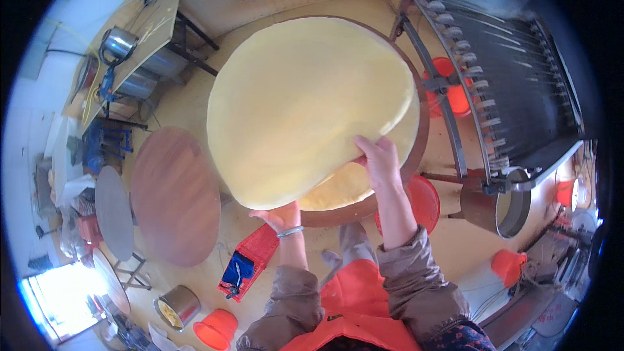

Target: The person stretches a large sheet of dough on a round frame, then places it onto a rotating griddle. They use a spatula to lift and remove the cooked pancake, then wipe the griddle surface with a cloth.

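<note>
A very large, thin, pale yellow round pancake (305, 104) spreads out in front of me, its near edge raised in a curve. My right hand (382, 159) is closed on the near right part of that edge, thumb on top. At the near left, my left hand (279, 216), with a bracelet at the wrist, holds the edge from below; most of its fingers are hidden under the sheet. Beneath the lifted edge shows another yellow pancake layer (335, 194). Both lie over a round brown board (419, 127), whose rim shows at the right and near side.
Left stands a round wooden tabletop (175, 198), with a smaller grey round top (115, 214) beyond. A red crate (260, 247) is by my left arm. At right are a dark metal rack machine (513, 78), a large metal pot (513, 211) and a red bucket (508, 266).
</note>
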Demonstrator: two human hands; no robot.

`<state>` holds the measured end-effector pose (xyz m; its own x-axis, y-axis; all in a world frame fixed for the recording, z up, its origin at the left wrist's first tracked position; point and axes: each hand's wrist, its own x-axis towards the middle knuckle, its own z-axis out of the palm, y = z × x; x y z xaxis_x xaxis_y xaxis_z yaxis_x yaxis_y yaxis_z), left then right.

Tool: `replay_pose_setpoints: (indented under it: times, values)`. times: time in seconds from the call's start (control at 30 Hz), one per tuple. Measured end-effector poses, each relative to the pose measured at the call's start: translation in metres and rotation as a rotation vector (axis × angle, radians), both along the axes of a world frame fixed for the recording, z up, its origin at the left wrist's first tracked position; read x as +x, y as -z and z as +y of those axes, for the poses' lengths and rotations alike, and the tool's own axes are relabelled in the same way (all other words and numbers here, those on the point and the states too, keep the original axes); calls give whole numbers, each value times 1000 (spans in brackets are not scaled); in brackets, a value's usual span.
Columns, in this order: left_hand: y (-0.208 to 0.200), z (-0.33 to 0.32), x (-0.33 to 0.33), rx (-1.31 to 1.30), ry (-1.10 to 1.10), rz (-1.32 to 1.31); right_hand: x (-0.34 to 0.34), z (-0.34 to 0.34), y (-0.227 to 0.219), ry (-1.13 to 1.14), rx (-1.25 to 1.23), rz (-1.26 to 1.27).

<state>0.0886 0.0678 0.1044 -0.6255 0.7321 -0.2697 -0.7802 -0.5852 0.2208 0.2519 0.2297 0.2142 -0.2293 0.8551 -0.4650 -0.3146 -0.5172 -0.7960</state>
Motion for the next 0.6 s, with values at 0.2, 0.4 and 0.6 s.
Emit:
replay_pose_setpoints:
  times: [0.2, 0.4, 0.6]
  values:
    - [22, -35, -63, -180, 104, -79, 24, -11, 37, 19, -44, 14]
    - [47, -49, -101, -612, 99, -42, 34, -10, 70, 98, -69, -51]
    - [-10, 0, -185, -875, 228, 830, 22, 46, 38, 111, -124, -94]
